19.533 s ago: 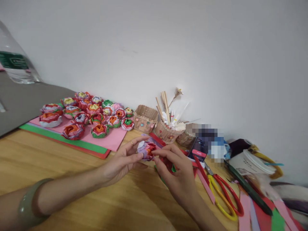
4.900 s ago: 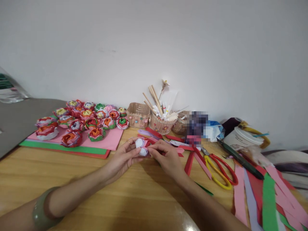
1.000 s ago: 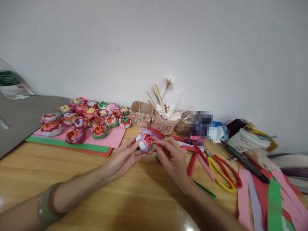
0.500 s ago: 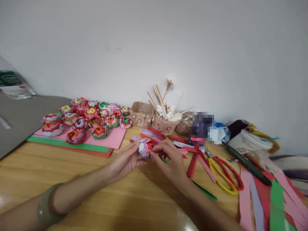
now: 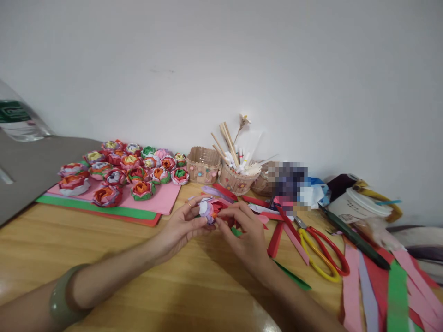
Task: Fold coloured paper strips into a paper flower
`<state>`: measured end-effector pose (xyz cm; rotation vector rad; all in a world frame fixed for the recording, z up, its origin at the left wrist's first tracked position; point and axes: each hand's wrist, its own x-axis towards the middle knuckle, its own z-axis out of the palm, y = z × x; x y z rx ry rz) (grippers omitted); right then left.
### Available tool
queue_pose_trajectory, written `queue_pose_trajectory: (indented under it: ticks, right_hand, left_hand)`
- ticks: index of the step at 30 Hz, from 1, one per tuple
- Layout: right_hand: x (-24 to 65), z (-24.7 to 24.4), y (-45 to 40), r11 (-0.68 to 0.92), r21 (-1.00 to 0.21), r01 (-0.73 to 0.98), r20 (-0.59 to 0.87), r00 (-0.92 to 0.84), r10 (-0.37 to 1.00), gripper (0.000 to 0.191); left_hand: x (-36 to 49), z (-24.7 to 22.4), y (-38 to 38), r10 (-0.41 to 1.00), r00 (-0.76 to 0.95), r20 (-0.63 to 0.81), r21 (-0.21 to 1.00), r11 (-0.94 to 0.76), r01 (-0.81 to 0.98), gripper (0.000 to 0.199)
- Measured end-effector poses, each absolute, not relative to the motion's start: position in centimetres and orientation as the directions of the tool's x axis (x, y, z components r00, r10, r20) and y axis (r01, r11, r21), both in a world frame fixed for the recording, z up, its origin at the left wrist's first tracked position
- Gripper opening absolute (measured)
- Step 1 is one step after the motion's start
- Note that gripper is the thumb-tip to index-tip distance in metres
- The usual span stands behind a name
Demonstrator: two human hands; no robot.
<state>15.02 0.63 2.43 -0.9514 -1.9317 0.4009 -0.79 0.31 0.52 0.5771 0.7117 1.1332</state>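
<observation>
A small folded paper flower (image 5: 208, 210) in lilac, white, red and orange is held between both hands above the table. My left hand (image 5: 187, 224) grips it from the left, thumb in front and fingers behind. From the right, my right hand (image 5: 244, 230) pinches at its red and orange petals with thumb and forefinger. The fingers cover part of the flower. Folded red and pink paper strips (image 5: 276, 240) lie beyond and to the right of my right hand.
Finished paper flowers (image 5: 107, 195) stand on stacked coloured sheets (image 5: 166, 198) at left. Small baskets (image 5: 204, 168) line the wall, one with sticks. Scissors (image 5: 318, 249), a dark green pen-like tool (image 5: 356, 237), a white tub (image 5: 367, 203) and cut paper strips (image 5: 397, 295) lie at right.
My left thumb has moved down to the front of the paper flower, and its fingers now show behind. The flower has turned slightly; my right hand keeps its pinch.
</observation>
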Motion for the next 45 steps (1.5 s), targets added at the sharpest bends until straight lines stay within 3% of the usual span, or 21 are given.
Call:
queue_pose_trajectory:
  ticks: [9,18,23,31,40,45]
  right_hand:
    - [15.1,2.5,0.9,0.614,-0.689,0.385,0.553,-0.269,0.789,0.010]
    - [15.2,2.7,0.9,0.636,-0.639,0.433,0.598,-0.241,0.764,0.010]
    - [15.2,2.9,1.0,0.587,-0.714,0.382,0.530,-0.253,0.810,0.013]
    - [15.2,3.2,1.4,0.357,-0.883,0.305,0.302,-0.211,0.930,0.010]
    - [15.1,3.8,1.4,0.297,-0.904,0.309,0.207,-0.292,0.934,0.011]
    - [15.1,3.5,1.4,0.370,-0.850,0.375,0.268,-0.296,0.917,0.013]
  left_hand:
    - [-0.8,0.2,0.3,0.952,0.210,-0.221,0.771,0.303,-0.561,0.049]
    - [-0.7,0.1,0.4,0.947,0.251,-0.201,0.777,0.310,-0.548,0.037]
    - [-1.0,-0.1,0.3,0.936,0.315,-0.156,0.786,0.311,-0.534,0.037]
    - [-0.8,-0.2,0.4,0.945,0.279,-0.172,0.791,0.301,-0.532,0.041]
    - [-0.9,-0.8,0.5,0.968,0.200,-0.152,0.872,0.227,-0.433,0.043]
    - [-0.8,-0.6,0.5,0.963,0.231,-0.138,0.890,0.223,-0.398,0.039]
